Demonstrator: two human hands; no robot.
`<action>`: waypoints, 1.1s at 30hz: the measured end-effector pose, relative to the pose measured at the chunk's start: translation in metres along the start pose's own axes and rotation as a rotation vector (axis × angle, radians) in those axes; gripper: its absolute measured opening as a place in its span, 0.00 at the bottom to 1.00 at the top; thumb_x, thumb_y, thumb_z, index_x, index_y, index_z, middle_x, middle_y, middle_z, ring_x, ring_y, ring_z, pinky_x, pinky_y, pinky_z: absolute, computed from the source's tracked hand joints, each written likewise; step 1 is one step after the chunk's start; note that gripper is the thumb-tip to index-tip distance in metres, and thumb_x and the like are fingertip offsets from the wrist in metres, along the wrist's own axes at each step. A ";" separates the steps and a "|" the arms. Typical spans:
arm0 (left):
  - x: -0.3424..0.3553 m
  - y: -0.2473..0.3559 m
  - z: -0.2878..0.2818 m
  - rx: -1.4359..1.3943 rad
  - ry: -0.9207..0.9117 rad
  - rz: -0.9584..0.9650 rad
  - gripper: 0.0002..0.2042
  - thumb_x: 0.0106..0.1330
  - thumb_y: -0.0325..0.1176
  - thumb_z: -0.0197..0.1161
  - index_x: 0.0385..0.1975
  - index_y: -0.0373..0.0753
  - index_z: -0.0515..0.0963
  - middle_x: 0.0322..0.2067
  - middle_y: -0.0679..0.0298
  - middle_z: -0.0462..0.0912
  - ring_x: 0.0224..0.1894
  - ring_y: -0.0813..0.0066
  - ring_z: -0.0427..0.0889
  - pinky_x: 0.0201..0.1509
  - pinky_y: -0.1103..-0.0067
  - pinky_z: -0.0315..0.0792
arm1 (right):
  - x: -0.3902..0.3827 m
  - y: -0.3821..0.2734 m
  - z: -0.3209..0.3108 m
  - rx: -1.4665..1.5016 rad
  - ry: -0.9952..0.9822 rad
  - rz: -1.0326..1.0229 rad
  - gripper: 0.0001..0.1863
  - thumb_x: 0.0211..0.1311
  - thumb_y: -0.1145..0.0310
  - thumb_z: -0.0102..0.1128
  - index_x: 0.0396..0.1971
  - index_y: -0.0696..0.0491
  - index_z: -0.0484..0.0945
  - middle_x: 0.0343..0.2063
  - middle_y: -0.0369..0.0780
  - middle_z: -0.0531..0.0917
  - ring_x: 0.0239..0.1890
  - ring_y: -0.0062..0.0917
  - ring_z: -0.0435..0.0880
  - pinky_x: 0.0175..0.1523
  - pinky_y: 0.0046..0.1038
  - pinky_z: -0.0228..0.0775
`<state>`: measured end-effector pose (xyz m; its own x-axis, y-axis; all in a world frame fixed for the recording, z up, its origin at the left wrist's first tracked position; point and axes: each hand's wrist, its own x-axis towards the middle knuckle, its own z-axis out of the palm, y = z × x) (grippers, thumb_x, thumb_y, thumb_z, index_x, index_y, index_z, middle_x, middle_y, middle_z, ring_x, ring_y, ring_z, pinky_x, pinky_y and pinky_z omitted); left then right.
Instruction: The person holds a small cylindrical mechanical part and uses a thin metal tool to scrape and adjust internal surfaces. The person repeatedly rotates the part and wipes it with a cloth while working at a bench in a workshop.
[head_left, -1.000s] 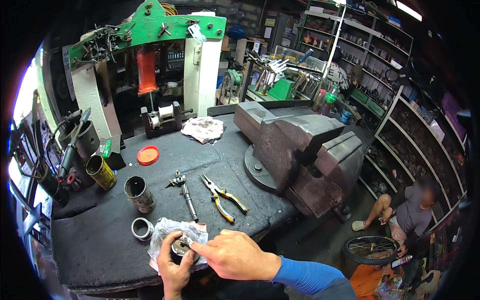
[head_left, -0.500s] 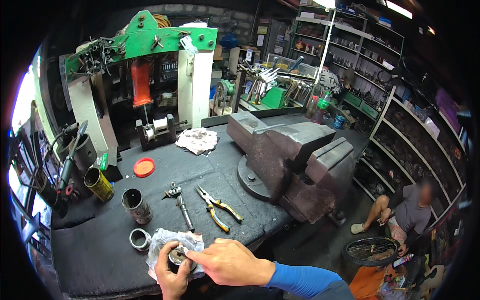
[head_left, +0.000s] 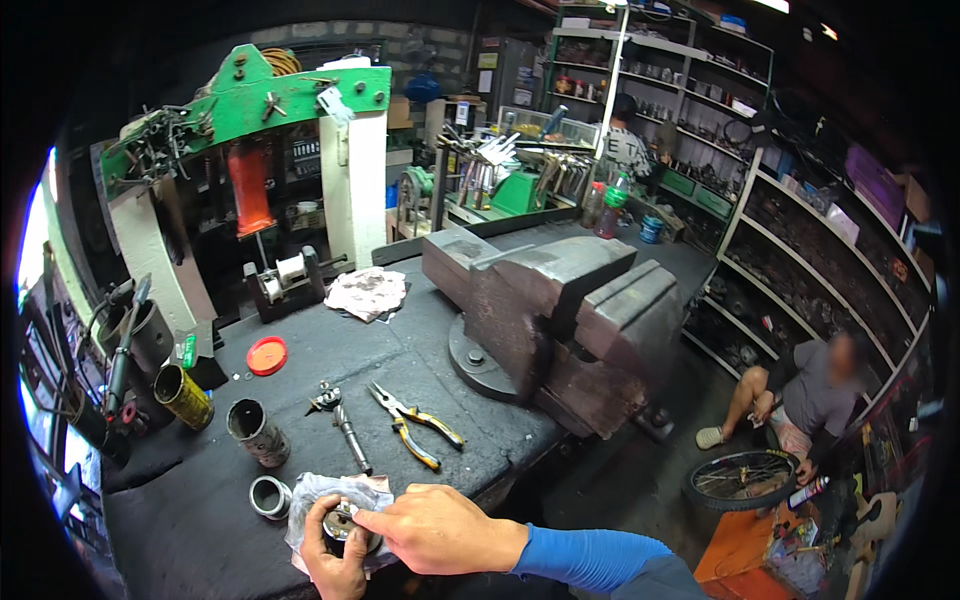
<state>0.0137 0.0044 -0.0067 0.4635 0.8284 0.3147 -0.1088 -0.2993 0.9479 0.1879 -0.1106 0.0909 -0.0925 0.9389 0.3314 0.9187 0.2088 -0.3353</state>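
Note:
At the bench's near edge, my left hand (head_left: 335,568) is curled around a round metal part (head_left: 340,527) with a hole in its face. Under that part lies a crumpled grey-white plastic bag or rag (head_left: 308,497). My right hand (head_left: 430,530) is closed, its fingertips against the top of the part. Something small and whitish shows at those fingertips, too small to name. Close to the left hand stands a short metal ring (head_left: 270,497). Beyond the hands lie a metal shaft-like tool (head_left: 352,440) and yellow-black long-nose pliers (head_left: 415,425).
A large bench vise (head_left: 540,320) fills the bench's right side. To the left stand a worn can (head_left: 257,433), a yellow can (head_left: 184,397) and a red lid (head_left: 267,356). A green press frame (head_left: 250,95) rises behind. Another person (head_left: 815,385) sits by a wheel (head_left: 742,478) at right.
The whole view has shifted slightly, so the bench and its things sit further left and the hands lower. Both hands keep their places on the metal part.

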 end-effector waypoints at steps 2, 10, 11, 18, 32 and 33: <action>0.001 0.003 -0.003 0.025 -0.016 0.014 0.24 0.69 0.33 0.75 0.63 0.32 0.78 0.53 0.61 0.84 0.55 0.72 0.81 0.66 0.73 0.74 | -0.004 0.003 0.000 -0.011 0.012 -0.048 0.26 0.68 0.69 0.66 0.66 0.52 0.81 0.29 0.42 0.88 0.31 0.41 0.87 0.41 0.40 0.79; 0.001 -0.003 -0.005 0.049 -0.008 0.033 0.25 0.68 0.33 0.75 0.63 0.32 0.79 0.53 0.61 0.84 0.54 0.72 0.81 0.65 0.73 0.74 | -0.006 0.003 -0.002 0.048 -0.005 0.030 0.23 0.67 0.70 0.66 0.63 0.50 0.84 0.31 0.42 0.89 0.33 0.41 0.89 0.43 0.42 0.81; 0.001 -0.008 -0.007 0.054 -0.013 0.053 0.25 0.68 0.33 0.75 0.63 0.32 0.79 0.54 0.61 0.84 0.55 0.72 0.81 0.65 0.73 0.74 | -0.007 0.001 -0.009 0.046 -0.032 0.026 0.23 0.67 0.70 0.66 0.62 0.50 0.84 0.31 0.43 0.89 0.34 0.41 0.90 0.44 0.42 0.81; 0.000 -0.012 -0.009 0.127 0.013 0.053 0.25 0.68 0.34 0.75 0.63 0.32 0.80 0.53 0.61 0.84 0.54 0.71 0.81 0.65 0.72 0.74 | -0.008 0.000 -0.003 0.160 -0.017 0.054 0.22 0.70 0.69 0.65 0.63 0.53 0.83 0.30 0.45 0.89 0.34 0.46 0.89 0.41 0.46 0.79; 0.006 0.009 -0.013 0.383 -0.013 0.225 0.25 0.71 0.41 0.77 0.62 0.33 0.82 0.61 0.48 0.85 0.65 0.52 0.83 0.72 0.60 0.74 | 0.003 0.007 0.016 0.227 0.074 0.026 0.20 0.72 0.68 0.64 0.62 0.54 0.83 0.29 0.50 0.88 0.32 0.50 0.89 0.38 0.52 0.79; 0.006 0.005 -0.013 0.418 -0.013 0.239 0.25 0.71 0.40 0.77 0.62 0.33 0.82 0.62 0.48 0.85 0.65 0.52 0.83 0.72 0.60 0.74 | 0.004 0.006 0.017 0.244 0.067 0.021 0.20 0.72 0.68 0.64 0.62 0.54 0.83 0.29 0.50 0.88 0.32 0.50 0.89 0.38 0.52 0.79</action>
<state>0.0044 0.0138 0.0006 0.4802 0.7080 0.5178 0.1483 -0.6473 0.7476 0.1870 -0.1012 0.0753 -0.0406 0.9252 0.3773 0.7993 0.2567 -0.5434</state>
